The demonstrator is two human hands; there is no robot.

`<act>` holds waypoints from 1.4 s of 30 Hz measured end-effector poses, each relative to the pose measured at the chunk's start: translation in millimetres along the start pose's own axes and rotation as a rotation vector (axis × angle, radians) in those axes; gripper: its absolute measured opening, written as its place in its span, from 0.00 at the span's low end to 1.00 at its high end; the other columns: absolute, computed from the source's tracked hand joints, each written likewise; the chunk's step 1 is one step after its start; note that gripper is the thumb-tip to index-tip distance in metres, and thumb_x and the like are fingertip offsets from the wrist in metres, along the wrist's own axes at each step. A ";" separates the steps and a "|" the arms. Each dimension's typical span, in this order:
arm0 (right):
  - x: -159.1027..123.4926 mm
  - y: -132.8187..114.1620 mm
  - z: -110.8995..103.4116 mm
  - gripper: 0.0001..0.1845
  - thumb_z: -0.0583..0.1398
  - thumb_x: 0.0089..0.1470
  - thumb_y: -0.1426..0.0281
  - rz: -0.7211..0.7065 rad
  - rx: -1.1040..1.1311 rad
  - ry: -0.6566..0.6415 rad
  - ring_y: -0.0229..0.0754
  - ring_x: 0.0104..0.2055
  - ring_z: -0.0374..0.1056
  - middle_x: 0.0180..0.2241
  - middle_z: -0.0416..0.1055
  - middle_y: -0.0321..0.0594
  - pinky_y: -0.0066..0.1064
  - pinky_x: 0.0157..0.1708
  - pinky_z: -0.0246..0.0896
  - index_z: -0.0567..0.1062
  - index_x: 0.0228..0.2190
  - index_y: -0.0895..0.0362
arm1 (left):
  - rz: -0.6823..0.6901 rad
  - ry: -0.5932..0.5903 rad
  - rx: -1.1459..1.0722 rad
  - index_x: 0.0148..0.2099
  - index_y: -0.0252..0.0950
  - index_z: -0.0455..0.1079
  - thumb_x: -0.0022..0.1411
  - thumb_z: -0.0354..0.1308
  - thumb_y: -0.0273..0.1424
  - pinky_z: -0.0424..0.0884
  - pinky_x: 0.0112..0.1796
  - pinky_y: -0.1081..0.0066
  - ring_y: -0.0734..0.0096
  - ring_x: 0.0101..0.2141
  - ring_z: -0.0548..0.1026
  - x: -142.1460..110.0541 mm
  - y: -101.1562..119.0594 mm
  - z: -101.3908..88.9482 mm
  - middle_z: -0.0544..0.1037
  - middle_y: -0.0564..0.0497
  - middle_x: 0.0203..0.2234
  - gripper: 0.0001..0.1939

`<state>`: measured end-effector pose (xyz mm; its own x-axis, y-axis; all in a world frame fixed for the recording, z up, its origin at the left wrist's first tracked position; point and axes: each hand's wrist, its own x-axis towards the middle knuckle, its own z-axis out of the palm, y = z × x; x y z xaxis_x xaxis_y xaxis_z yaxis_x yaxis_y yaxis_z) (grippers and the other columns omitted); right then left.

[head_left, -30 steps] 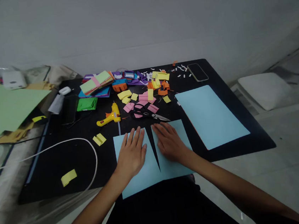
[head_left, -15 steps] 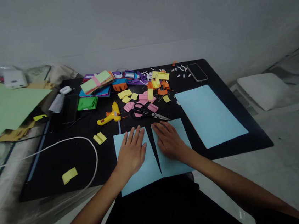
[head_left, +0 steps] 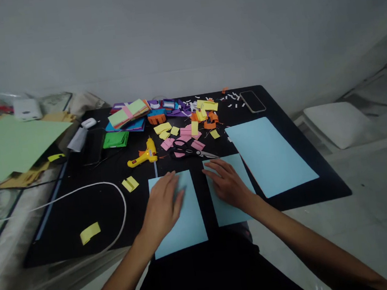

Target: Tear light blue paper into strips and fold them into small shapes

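Two light blue sheets of paper lie side by side at the table's near edge with a dark gap between them. My left hand [head_left: 161, 208] is over the left blue sheet [head_left: 191, 221], thumb apart from the slightly bent fingers, holding nothing; whether it touches the paper I cannot tell. Over the right blue sheet [head_left: 226, 215] is my right hand [head_left: 228, 185], its fingers a little bent and spread, the tips near the sheet's inner edge. Just beyond the sheets are black-handled scissors [head_left: 189, 152] and a yellow glue gun [head_left: 144, 154].
A larger blue sheet [head_left: 272, 155] lies to the right, a phone [head_left: 253, 101] behind it. Colored paper pieces and scraps [head_left: 195, 131] cover the back middle. A white cable [head_left: 124, 207] loops at left near yellow pieces [head_left: 130, 184]. Green paper [head_left: 13, 141] sits off left.
The right sheet has shifted right, widening the gap between the two sheets. My left hand has moved slightly left, its fingers less spread. My right hand has moved a little right.
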<state>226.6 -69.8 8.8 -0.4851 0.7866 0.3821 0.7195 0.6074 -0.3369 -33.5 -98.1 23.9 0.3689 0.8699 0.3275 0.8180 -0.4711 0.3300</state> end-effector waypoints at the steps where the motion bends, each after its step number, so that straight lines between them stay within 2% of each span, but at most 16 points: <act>1: 0.0 -3.6 -2.7 0.25 0.53 0.60 0.84 0.022 0.021 0.033 0.54 0.64 0.63 0.57 0.73 0.51 0.53 0.62 0.64 0.77 0.54 0.58 | -0.074 0.048 -0.005 0.61 0.32 0.68 0.75 0.50 0.36 0.69 0.60 0.53 0.52 0.59 0.73 -2.9 -3.3 -6.0 0.75 0.36 0.58 0.19; 3: 0.7 -14.6 -5.7 0.21 0.55 0.61 0.82 0.060 0.092 0.059 0.53 0.60 0.68 0.52 0.76 0.50 0.52 0.60 0.67 0.78 0.51 0.57 | -0.250 0.143 0.013 0.56 0.31 0.70 0.74 0.51 0.38 0.72 0.55 0.51 0.49 0.53 0.75 -8.7 -11.9 -15.5 0.77 0.35 0.50 0.18; 5: 2.8 -27.1 -5.0 0.18 0.56 0.63 0.79 0.117 0.187 0.036 0.51 0.57 0.71 0.51 0.76 0.50 0.50 0.58 0.70 0.79 0.50 0.56 | -0.424 0.179 0.046 0.56 0.28 0.69 0.71 0.53 0.44 0.73 0.50 0.48 0.45 0.49 0.75 -13.0 -21.6 -20.3 0.76 0.34 0.46 0.24; 7: 6.2 -37.1 -0.7 0.16 0.58 0.63 0.76 0.190 0.297 0.006 0.51 0.56 0.72 0.51 0.76 0.49 0.49 0.57 0.71 0.78 0.50 0.55 | -0.568 0.122 0.004 0.58 0.28 0.67 0.67 0.57 0.48 0.74 0.46 0.48 0.45 0.45 0.76 -15.3 -29.8 -20.5 0.76 0.36 0.43 0.30; 10: 12.9 -43.3 9.0 0.19 0.61 0.61 0.73 0.324 0.463 -0.005 0.50 0.56 0.72 0.54 0.74 0.51 0.48 0.56 0.73 0.77 0.53 0.56 | -0.702 0.053 -0.220 0.58 0.33 0.66 0.62 0.61 0.48 0.75 0.40 0.54 0.54 0.36 0.77 -15.0 -36.0 -17.0 0.77 0.44 0.38 0.30; 13: 20.3 -40.8 16.5 0.26 0.64 0.57 0.70 0.484 0.628 0.020 0.49 0.51 0.75 0.56 0.72 0.54 0.43 0.47 0.77 0.73 0.57 0.56 | -0.722 0.152 -0.572 0.55 0.37 0.67 0.58 0.66 0.45 0.74 0.38 0.62 0.63 0.33 0.76 -10.4 -34.1 -16.7 0.77 0.50 0.33 0.27; 15: 25.4 -36.8 17.9 0.28 0.66 0.55 0.68 0.579 0.752 0.039 0.46 0.47 0.76 0.54 0.74 0.52 0.39 0.42 0.78 0.73 0.57 0.55 | -0.730 0.206 -0.806 0.50 0.38 0.70 0.54 0.70 0.43 0.74 0.39 0.65 0.66 0.33 0.76 -6.0 -30.1 -20.7 0.78 0.52 0.32 0.26; 19: 34.7 -30.5 12.2 0.15 0.67 0.54 0.65 0.655 0.937 0.059 0.40 0.34 0.74 0.36 0.79 0.40 0.32 0.35 0.74 0.81 0.43 0.56 | -0.750 0.132 -1.070 0.42 0.37 0.75 0.52 0.74 0.41 0.73 0.35 0.71 0.71 0.30 0.75 -1.4 -22.8 -33.8 0.79 0.52 0.30 0.20; 21: 38.2 -30.1 7.6 0.12 0.68 0.52 0.63 0.669 1.001 0.100 0.39 0.30 0.72 0.29 0.77 0.37 0.30 0.31 0.72 0.81 0.37 0.57 | -0.724 0.087 -1.222 0.43 0.37 0.76 0.56 0.71 0.48 0.73 0.32 0.71 0.70 0.29 0.75 -2.1 -20.5 -38.3 0.79 0.50 0.30 0.21; 24: 41.3 -33.6 2.4 0.14 0.71 0.49 0.61 0.702 1.117 0.168 0.37 0.27 0.70 0.27 0.75 0.35 0.29 0.27 0.70 0.80 0.35 0.56 | -0.634 -0.010 -1.414 0.46 0.36 0.77 0.61 0.61 0.58 0.76 0.34 0.65 0.60 0.35 0.79 -3.1 -15.3 -39.5 0.81 0.43 0.36 0.30; 26: 42.2 -37.8 0.6 0.15 0.72 0.47 0.60 0.718 1.153 0.182 0.37 0.25 0.69 0.26 0.74 0.34 0.29 0.26 0.70 0.80 0.33 0.56 | -0.566 -0.072 -1.362 0.49 0.36 0.77 0.62 0.61 0.56 0.76 0.40 0.62 0.56 0.41 0.80 -1.3 -8.8 -37.5 0.82 0.41 0.40 0.28; 29: 42.6 -45.7 -1.2 0.15 0.73 0.46 0.60 0.725 1.169 0.177 0.38 0.24 0.70 0.25 0.74 0.34 0.30 0.26 0.71 0.79 0.32 0.56 | -0.494 -0.157 -1.211 0.55 0.37 0.75 0.62 0.65 0.51 0.74 0.50 0.60 0.54 0.47 0.79 6.1 5.0 -32.8 0.82 0.42 0.45 0.28; 32: 42.5 -53.9 -4.7 0.14 0.73 0.46 0.62 0.710 1.159 0.173 0.40 0.27 0.73 0.27 0.77 0.36 0.32 0.30 0.74 0.79 0.31 0.55 | -0.530 -0.173 -1.150 0.55 0.37 0.74 0.60 0.66 0.51 0.75 0.44 0.64 0.57 0.43 0.79 15.0 17.3 -28.1 0.81 0.44 0.41 0.29; 36: 41.3 -63.0 -12.5 0.12 0.72 0.48 0.64 0.698 1.225 0.163 0.42 0.32 0.76 0.31 0.79 0.37 0.34 0.34 0.77 0.80 0.34 0.55 | -0.663 -0.186 -1.086 0.44 0.36 0.76 0.60 0.67 0.48 0.69 0.31 0.72 0.68 0.29 0.74 20.7 22.1 -24.4 0.79 0.51 0.30 0.21; 39: 39.0 -67.0 -19.1 0.13 0.70 0.52 0.61 0.687 1.318 0.150 0.42 0.33 0.77 0.33 0.79 0.38 0.36 0.33 0.80 0.81 0.38 0.54 | -0.703 -0.161 -1.133 0.46 0.36 0.77 0.60 0.68 0.47 0.69 0.31 0.72 0.68 0.29 0.75 19.9 19.9 -23.1 0.81 0.50 0.32 0.21; 42: 36.0 -68.8 -24.2 0.14 0.68 0.56 0.60 0.659 1.326 0.140 0.41 0.34 0.78 0.33 0.79 0.37 0.38 0.37 0.81 0.82 0.41 0.55 | -0.709 -0.132 -1.164 0.47 0.36 0.78 0.60 0.68 0.46 0.70 0.32 0.72 0.68 0.30 0.75 17.5 18.5 -22.7 0.82 0.49 0.34 0.20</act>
<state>171.6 -86.0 66.6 -0.1542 0.9834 -0.0953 -0.2183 -0.1280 -0.9674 -22.0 -94.9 55.8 0.1230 0.9501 -0.2867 0.0311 0.2851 0.9580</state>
